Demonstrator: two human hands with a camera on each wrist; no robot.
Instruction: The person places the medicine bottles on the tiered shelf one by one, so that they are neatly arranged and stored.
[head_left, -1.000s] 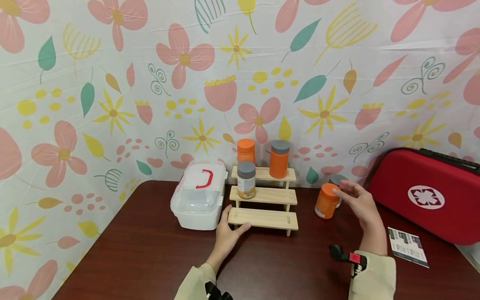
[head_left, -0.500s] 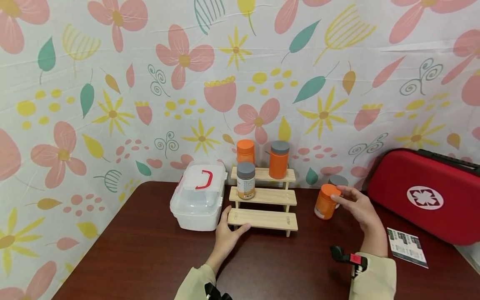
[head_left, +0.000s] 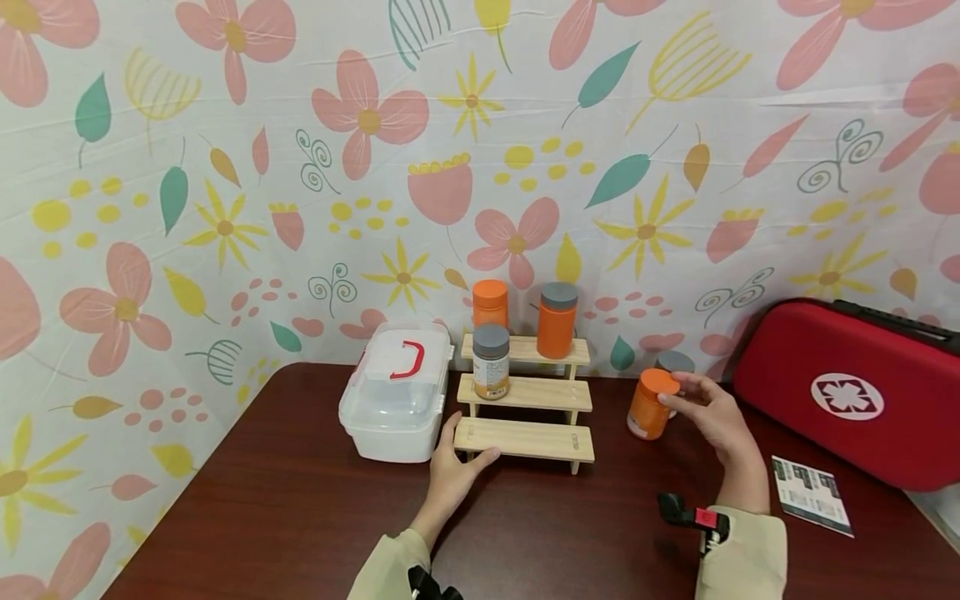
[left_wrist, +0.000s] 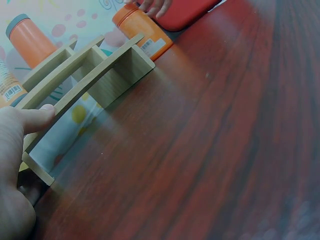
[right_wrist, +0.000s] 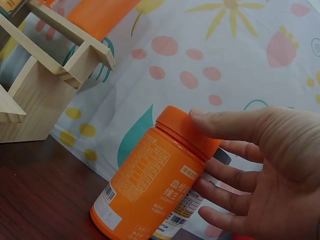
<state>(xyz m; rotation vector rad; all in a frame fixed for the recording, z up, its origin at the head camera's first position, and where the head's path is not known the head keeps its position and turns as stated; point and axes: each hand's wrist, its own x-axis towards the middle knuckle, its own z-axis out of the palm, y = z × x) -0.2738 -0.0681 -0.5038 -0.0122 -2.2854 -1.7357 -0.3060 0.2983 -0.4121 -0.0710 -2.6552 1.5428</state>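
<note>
A three-tier wooden shelf [head_left: 525,435] stands in the middle of the table. My left hand [head_left: 450,477] grips the left end of its lowest tier, thumb along the front edge in the left wrist view. To the right of the shelf, an orange bottle [head_left: 648,408] with an orange cap stands upright. My right hand [head_left: 716,417] pinches it at the cap [right_wrist: 186,129], thumb on the near side and fingers behind. Partly hidden behind it is a grey-capped jar [head_left: 675,362]. On the shelf are a grey-capped jar [head_left: 491,367], a grey-capped orange bottle [head_left: 557,325] and an orange-capped bottle [head_left: 490,302].
A white box [head_left: 397,396] with a clear lid and red handle sits left of the shelf. At the right, a red case [head_left: 847,392] leans by the wall, with a printed card [head_left: 812,494] in front of it. A floral cloth [head_left: 480,167] hangs behind the table.
My right hand's fingers have drawn in from over the grey-capped jar onto the orange bottle's cap. The bottle has barely shifted, and my left hand keeps its grip on the shelf.
</note>
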